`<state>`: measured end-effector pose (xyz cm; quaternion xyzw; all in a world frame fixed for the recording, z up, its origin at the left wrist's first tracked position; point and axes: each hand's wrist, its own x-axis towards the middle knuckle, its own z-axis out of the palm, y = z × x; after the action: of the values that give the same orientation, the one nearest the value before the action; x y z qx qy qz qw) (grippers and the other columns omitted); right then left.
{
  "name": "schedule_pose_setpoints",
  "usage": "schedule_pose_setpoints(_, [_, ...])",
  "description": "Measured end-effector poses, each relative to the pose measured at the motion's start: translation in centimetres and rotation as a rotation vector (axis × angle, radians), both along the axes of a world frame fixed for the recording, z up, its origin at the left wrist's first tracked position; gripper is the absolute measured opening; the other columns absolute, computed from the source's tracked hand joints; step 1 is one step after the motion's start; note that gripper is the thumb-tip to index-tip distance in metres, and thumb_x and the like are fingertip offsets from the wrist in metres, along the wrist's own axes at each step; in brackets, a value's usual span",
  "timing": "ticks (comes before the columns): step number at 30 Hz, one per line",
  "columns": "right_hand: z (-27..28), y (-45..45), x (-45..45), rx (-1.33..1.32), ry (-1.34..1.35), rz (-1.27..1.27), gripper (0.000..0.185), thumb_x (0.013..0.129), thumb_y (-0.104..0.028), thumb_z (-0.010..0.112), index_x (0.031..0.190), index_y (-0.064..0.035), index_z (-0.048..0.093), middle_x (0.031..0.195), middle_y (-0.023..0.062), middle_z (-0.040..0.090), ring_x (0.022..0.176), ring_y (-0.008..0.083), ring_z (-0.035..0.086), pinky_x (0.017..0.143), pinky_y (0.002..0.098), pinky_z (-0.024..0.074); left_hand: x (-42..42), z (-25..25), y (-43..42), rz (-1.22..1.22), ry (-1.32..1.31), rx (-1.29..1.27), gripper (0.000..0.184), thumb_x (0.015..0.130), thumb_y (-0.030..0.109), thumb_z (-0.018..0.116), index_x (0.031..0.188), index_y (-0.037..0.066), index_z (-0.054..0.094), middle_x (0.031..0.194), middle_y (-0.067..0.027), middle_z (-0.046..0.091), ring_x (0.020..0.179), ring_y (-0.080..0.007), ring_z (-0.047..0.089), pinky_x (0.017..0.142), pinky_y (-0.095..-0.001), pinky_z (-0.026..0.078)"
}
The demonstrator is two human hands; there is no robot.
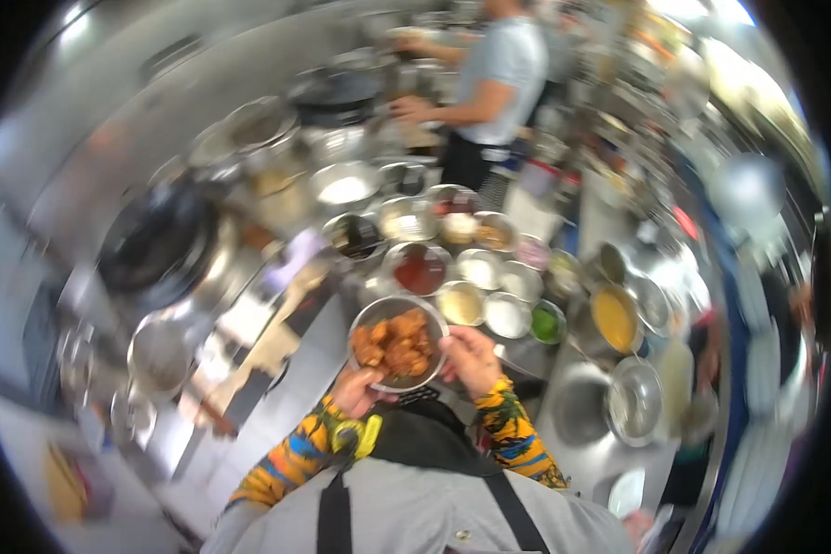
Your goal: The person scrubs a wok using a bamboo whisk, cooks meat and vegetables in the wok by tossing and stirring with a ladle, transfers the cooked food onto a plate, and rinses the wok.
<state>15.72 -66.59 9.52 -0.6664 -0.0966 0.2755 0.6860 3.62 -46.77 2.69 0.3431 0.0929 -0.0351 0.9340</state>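
Note:
Both of my hands hold a round metal bowl (355, 323) in front of my chest. Orange-brown fried pieces (399, 343) lie inside it. My left hand (357, 391) grips the lower left rim, and my right hand (472, 358) grips the right rim, its fingertips partly hidden by the bowl. Just beyond the bowl stand a container of red sauce (420, 270), a bowl with pale yellow contents (460, 303), a bowl of white contents (507, 316) and a bowl of green contents (547, 323).
A person in a light shirt (510, 69) stands at the counter ahead. At the left is a large dark wok (157, 240). To the right are a container of yellow liquid (614, 319) and a metal bowl (635, 397) on a steel counter (577, 452). Much of the background is blurred.

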Motion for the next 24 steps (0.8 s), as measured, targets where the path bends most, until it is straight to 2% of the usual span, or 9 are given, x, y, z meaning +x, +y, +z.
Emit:
schedule_pose_setpoints(4, [-0.1,6.0,1.1,0.001,0.028,0.116,0.029,0.095,-0.019,0.054,0.115,0.0004,0.058,0.094,0.0083,0.067,0.059,0.0118,0.062,0.05,0.0234,0.0504,-2.1,1.4,5.0,0.229,0.047,-0.044,0.051,0.08,0.003,0.053,0.13,0.005,0.042,0.111,-0.0127,0.06,0.086,-0.0238,0.066,0.06,-0.0377,0.06])
schedule_pose_setpoints(6, [-0.6,9.2,2.2,-0.05,0.024,0.204,0.027,0.095,-0.019,0.053,0.114,-0.0005,0.058,0.098,0.0104,0.068,0.059,0.012,0.062,0.05,0.0224,0.0497,-2.8,1.3,7.9,0.286,0.026,-0.045,0.06,0.08,0.004,0.054,0.137,0.005,0.036,0.121,-0.0154,0.057,0.093,-0.0276,0.065,0.061,-0.0379,0.059])
schedule_pose_setpoints(9, [-1.8,14.8,2.9,-0.128,0.033,0.316,0.024,0.095,-0.021,0.054,0.109,-0.0017,0.06,0.093,0.0102,0.069,0.059,0.0116,0.061,0.051,0.0233,0.0493,-3.8,0.8,12.4,0.464,-0.002,-0.033,0.059,0.081,0.003,0.052,0.137,0.007,0.034,0.119,-0.0137,0.058,0.091,-0.0263,0.066,0.06,-0.0376,0.058])
schedule_pose_setpoints(13, [-7.8,20.8,5.6,-0.255,0.046,0.444,0.024,0.091,-0.02,0.057,0.102,0.0002,0.063,0.083,0.0056,0.067,0.057,0.0115,0.06,0.051,0.0244,0.0478,-4.6,0.8,18.9,0.537,-0.001,0.02,0.061,0.082,0.006,0.052,0.139,0.008,0.031,0.124,-0.0128,0.056,0.097,-0.026,0.064,0.062,-0.0377,0.058])
schedule_pose_setpoints(17, [-17.6,25.3,9.7,-0.387,0.037,0.671,0.02,0.09,-0.021,0.06,0.096,-0.0024,0.064,0.077,0.0057,0.066,0.061,0.0137,0.061,0.054,0.0278,0.0512,-4.5,2.3,24.7,0.575,-0.018,0.046,0.061,0.083,0.008,0.054,0.14,0.009,0.032,0.126,-0.0115,0.055,0.101,-0.0251,0.063,0.064,-0.0392,0.058])
schedule_pose_setpoints(19, [-20.2,28.1,9.7,-0.433,0.158,0.617,0.02,0.089,-0.021,0.06,0.096,-0.0029,0.064,0.079,0.006,0.067,0.062,0.0147,0.062,0.055,0.0291,0.0526,-4.6,4.0,26.2,0.627,-0.01,0.057,0.06,0.083,0.008,0.054,0.14,0.009,0.033,0.127,-0.0117,0.054,0.103,-0.0255,0.062,0.066,-0.0417,0.058])
schedule_pose_setpoints(21, [-22.2,30.9,9.9,-0.49,0.328,0.562,0.019,0.09,-0.021,0.06,0.097,-0.0041,0.065,0.084,0.0075,0.069,0.064,0.0163,0.064,0.058,0.0324,0.055,-4.8,2.9,28.0,0.622,-0.032,0.082,0.06,0.084,0.007,0.054,0.139,0.007,0.033,0.126,-0.0141,0.055,0.101,-0.0277,0.063,0.065,-0.0421,0.059])
schedule_pose_setpoints(24, [-26.0,35.2,10.3,-0.467,0.488,0.515,0.017,0.09,-0.02,0.059,0.095,-0.0043,0.063,0.08,0.0063,0.067,0.062,0.0167,0.062,0.057,0.034,0.0551,-5.4,3.5,29.4,0.663,-0.025,0.092,0.058,0.084,0.008,0.053,0.138,0.001,0.034,0.123,-0.0169,0.057,0.099,-0.0299,0.065,0.063,-0.04,0.059])
